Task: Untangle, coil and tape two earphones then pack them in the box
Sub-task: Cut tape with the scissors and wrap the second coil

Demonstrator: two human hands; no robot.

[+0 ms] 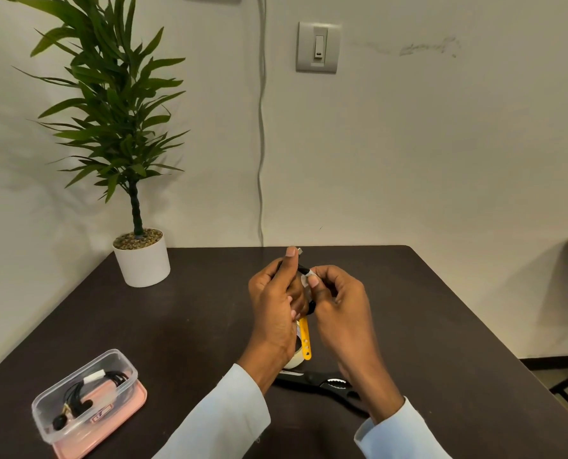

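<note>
Both hands meet above the middle of the dark table. My left hand point(274, 303) grips a coiled black earphone point(304, 270), whose plug end sticks up past the thumb. My right hand point(337, 299) pinches a small white strip of tape point(310, 274) against the coil. Most of the coil is hidden between my palms. At the front left stands a clear plastic box point(57, 425) on its pink lid point(133, 404); inside lies another black earphone point(77, 404), coiled and bound with white tape.
A tape roll point(295, 359) with a yellow holder point(305, 339) lies under my hands. Black scissors point(322, 384) lie just in front of it. A potted plant in a white pot point(142, 261) stands at the back left corner. The table edge runs along the right.
</note>
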